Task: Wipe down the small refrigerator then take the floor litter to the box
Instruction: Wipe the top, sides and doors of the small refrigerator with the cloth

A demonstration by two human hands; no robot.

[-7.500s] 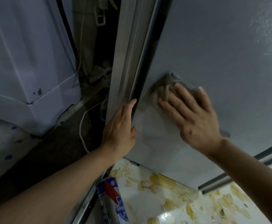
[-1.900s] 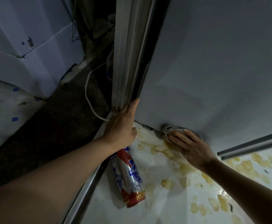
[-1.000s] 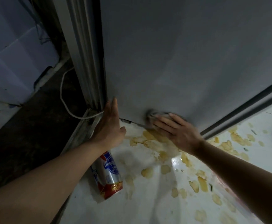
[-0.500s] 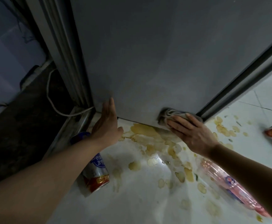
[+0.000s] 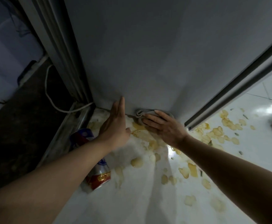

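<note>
The wiping step is in hand: the right hand (image 5: 162, 126) presses a crumpled grey cloth (image 5: 144, 114) with flat fingers against the bottom edge of the smooth grey refrigerator (image 5: 148, 54). The left hand (image 5: 116, 126), fingers straight, braces the panel just left of it. Next, I judge, comes litter: a glossy can (image 5: 98, 173) lies below the left forearm, yellowish scraps (image 5: 229, 125) strewn right of the right hand.

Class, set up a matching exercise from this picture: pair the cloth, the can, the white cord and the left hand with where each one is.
1 cloth
2 can
3 white cord
4 left hand

a lying on the floor under the left forearm
b flat against the refrigerator
c under the right hand
d on the dark floor at the left

Pairs: 1-c, 2-a, 3-d, 4-b
</note>
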